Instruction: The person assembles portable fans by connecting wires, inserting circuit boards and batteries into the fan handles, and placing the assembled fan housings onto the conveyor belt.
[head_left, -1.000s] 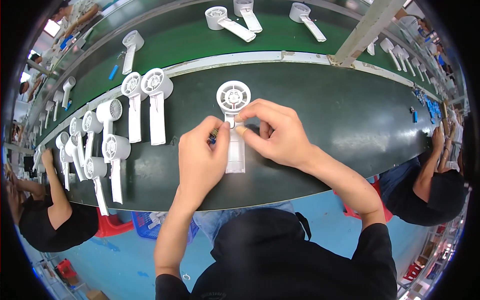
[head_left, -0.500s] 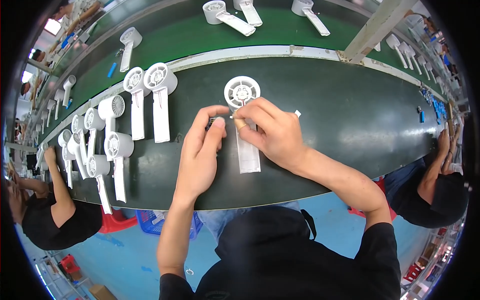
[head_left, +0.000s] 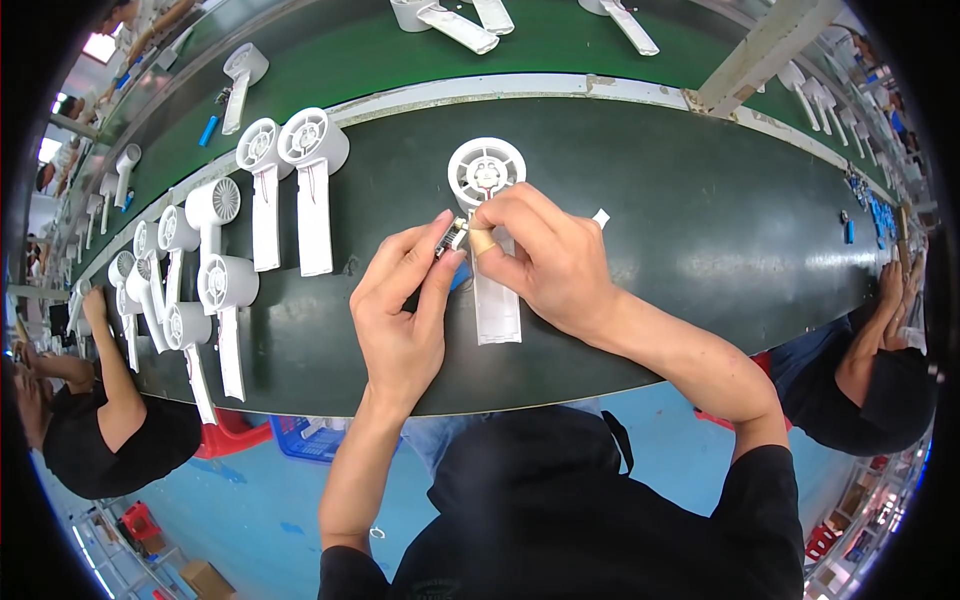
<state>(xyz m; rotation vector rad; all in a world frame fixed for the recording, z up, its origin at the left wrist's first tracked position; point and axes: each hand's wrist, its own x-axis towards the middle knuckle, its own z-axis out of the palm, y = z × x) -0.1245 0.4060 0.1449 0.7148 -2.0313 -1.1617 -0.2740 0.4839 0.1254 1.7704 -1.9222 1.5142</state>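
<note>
A white handheld fan (head_left: 486, 150) lies on the dark green bench before me, round head away from me, its handle (head_left: 498, 318) open like a trough. My left hand (head_left: 400, 325) pinches a small circuit board (head_left: 452, 236) between thumb and fingers, just left of the handle. A blue piece (head_left: 460, 275), perhaps a battery cell, shows partly beside the left thumb. My right hand (head_left: 555, 255), with a tan wrap on one finger, is closed over the upper handle. Its fingertips pinch the fan's thin wires by the board; their ends are hidden.
Several white fans (head_left: 228, 283) stand or lie at the left; others lie on the green belt (head_left: 370, 70) beyond a pale rail (head_left: 460, 90). Blue cells (head_left: 880, 222) are heaped at the far right. A metal post (head_left: 765, 55) rises there. Co-workers sit on both sides.
My left hand has turned and brought the circuit board up to the right fingertips, so more of the board shows. A blue piece has come into sight. The view has shifted slightly.
</note>
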